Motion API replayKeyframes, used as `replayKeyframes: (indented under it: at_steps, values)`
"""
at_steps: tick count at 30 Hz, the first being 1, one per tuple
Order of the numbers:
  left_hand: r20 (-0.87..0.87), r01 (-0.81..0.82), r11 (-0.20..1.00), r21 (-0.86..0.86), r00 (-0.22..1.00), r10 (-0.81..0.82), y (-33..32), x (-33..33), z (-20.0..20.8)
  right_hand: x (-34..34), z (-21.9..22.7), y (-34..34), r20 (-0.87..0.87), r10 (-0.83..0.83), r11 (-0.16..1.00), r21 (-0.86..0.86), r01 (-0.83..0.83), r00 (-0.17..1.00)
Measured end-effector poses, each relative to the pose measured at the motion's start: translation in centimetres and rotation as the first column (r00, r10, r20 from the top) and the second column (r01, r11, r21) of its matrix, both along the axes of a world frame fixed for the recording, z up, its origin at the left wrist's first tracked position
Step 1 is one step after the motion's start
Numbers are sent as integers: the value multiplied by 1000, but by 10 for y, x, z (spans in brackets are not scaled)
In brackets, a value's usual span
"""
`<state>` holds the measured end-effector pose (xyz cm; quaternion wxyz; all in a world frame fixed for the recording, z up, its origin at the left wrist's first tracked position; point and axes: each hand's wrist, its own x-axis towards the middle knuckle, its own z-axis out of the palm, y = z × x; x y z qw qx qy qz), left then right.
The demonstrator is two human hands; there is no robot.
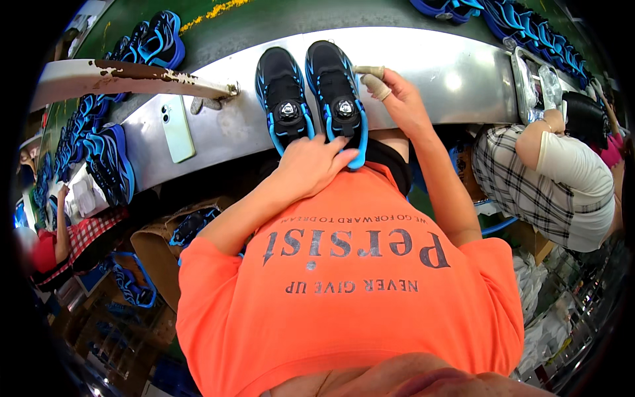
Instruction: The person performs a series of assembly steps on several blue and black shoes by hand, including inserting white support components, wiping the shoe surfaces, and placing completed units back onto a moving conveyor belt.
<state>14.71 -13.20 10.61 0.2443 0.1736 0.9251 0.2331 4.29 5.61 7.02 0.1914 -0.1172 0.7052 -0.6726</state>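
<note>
Two black sneakers (280, 89) with blue trim and round dial closures lie side by side on the metal bench, toes pointing away from me. At the heel of the right-hand sneaker (334, 83), my left hand (309, 165) has its fingers bent around the collar, with the thumb close to the blue heel edge. Part of the left-hand sneaker's heel is hidden behind that hand. Just right of the pair, my right hand (397, 96) is raised with thumb and forefinger apart, both wearing beige finger covers. Nothing shows between those fingers.
A pale green phone (177, 129) lies on the bench (443, 79), left of the sneakers. A chipped white bar (132, 76) crosses above it. Rows of blue-black shoes (106, 162) line both sides. A co-worker in plaid (522, 178) sits at right; a cardboard box (155, 255) stands lower left.
</note>
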Motion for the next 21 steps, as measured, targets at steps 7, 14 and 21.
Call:
replayKeyframes:
  at_steps: [7,14,21]
  values:
    - [-340,-51,973,-224,940,-29,-49,-109,-7,-32,-5,38,-147,-90,977,177,116,985]
    - [-883,-447,892,68,390,263,-113,-207,-9,-158,6,95,-622,148,740,586,331,769]
    - [-169,-240,923,302,939,300,-57,-90,-61,-265,-16,121,-241,323,99,970,220,915]
